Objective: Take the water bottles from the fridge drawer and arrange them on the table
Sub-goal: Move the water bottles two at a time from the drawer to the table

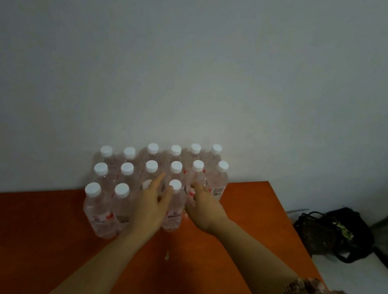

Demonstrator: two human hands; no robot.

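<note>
You are looking at nothing that can actually be read. The water bottles [150, 166] are carrying pale labels, but the print on every one is blurring out. The front-left bottle [97, 210] is showing a white label with a red mark and a small dark block, possibly a barcode. The front-middle bottle [173, 214] is showing a band of smudged grey print. The far-right bottle [218, 181] is showing a white panel with a dark patch low on its side. No brand, word or number is coming through on any of them.
</note>
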